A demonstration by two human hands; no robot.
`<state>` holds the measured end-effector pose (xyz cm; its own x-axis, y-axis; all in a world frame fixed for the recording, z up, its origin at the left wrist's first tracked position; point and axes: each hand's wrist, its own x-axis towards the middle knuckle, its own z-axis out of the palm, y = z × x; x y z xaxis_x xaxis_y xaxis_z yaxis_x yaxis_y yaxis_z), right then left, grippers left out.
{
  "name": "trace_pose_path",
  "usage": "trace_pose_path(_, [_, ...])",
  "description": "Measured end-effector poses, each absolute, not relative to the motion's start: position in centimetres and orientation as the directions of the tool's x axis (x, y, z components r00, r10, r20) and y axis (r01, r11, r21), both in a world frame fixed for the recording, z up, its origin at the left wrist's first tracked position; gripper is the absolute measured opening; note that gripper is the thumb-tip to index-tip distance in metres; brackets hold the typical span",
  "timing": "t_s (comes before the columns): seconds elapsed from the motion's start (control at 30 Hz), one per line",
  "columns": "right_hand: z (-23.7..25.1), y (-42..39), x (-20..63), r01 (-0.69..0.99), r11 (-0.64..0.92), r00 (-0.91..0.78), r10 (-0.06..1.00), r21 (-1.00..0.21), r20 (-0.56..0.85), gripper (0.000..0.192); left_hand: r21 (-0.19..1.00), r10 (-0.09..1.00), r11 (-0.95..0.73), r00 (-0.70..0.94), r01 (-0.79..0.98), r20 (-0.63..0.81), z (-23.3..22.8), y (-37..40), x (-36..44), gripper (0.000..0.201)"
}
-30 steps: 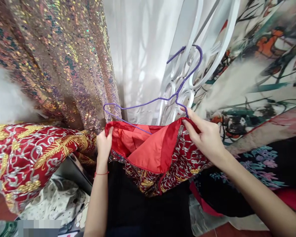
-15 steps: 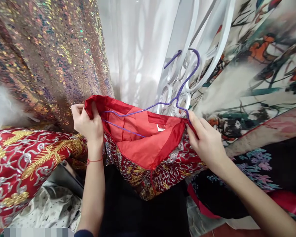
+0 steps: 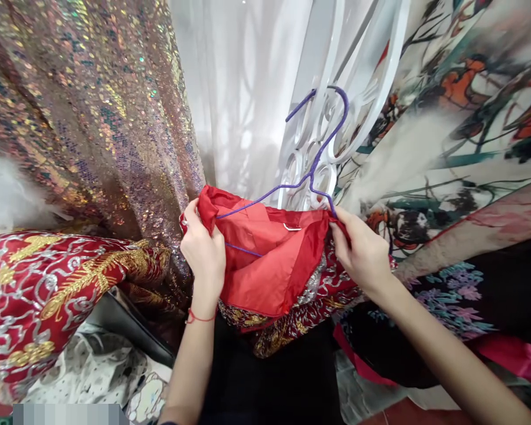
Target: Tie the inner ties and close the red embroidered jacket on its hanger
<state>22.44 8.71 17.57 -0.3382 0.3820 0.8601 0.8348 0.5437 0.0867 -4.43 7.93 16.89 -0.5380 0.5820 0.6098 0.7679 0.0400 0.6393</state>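
Note:
A red embroidered garment (image 3: 265,283) with a plain red lining is stretched between my two hands, its opening facing up. My left hand (image 3: 202,251) grips the garment's edge at the left, fingers closed over the cloth. At the right side, my right hand (image 3: 363,251) pinches the edge together with one shoulder of a purple wire hanger (image 3: 318,156). The hanger's other shoulder and part of its lower bar lie inside the opening; their left ends are hidden by cloth. Its hook sticks up free of the garment, in front of a white scrollwork frame.
Behind the hanger stands the white scrollwork metal frame (image 3: 389,77) before a white curtain (image 3: 230,88). Sequined cloth (image 3: 92,106) hangs at left, above a red-and-gold embroidered sleeve (image 3: 71,283). Printed fabric (image 3: 469,118) and black floral cloth (image 3: 491,295) are at right.
My left hand has moved right and slightly down with its edge of the garment, narrowing the opening. My right hand keeps its grip; the hanger sits slightly further left in view.

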Motion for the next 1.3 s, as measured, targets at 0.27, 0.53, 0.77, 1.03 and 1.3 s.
trace_pose_path(0.27, [17.4, 10.3, 24.9, 0.847, 0.497, -0.417, 0.395, 0.191, 0.819, 0.047, 0.677, 0.652, -0.177, -0.43, 0.715, 0.625, 12.7, 5.0, -3.1, 0.063])
trace_pose_path(0.53, [17.2, 9.3, 26.9, 0.659, 0.518, -0.716, 0.209, 0.546, 0.666, 0.056, 0.628, 0.601, -0.309, -0.365, 0.714, 0.711, 15.4, 5.4, -6.9, 0.036])
trace_pose_path(0.77, [17.8, 6.5, 23.1, 0.336, 0.467, -0.92, -0.023, 0.818, 0.391, 0.029, 0.674, 0.534, -0.275, -0.475, 0.685, 0.7, 17.0, 5.5, -10.2, 0.027])
trace_pose_path(1.03, [17.5, 5.4, 23.9, 0.381, 0.858, -0.677, 0.007, 0.343, 0.736, 0.03, 0.79, 0.381, -0.378, -0.696, 0.484, 0.608, 14.5, 4.6, -10.6, 0.028])
trace_pose_path(1.3, [19.7, 6.0, 18.6, 0.719, 0.615, -0.555, 0.229, 0.323, 0.8, 0.029, 0.757, 0.543, -0.477, -0.527, 0.447, 0.654, 18.4, 3.9, -8.0, 0.042])
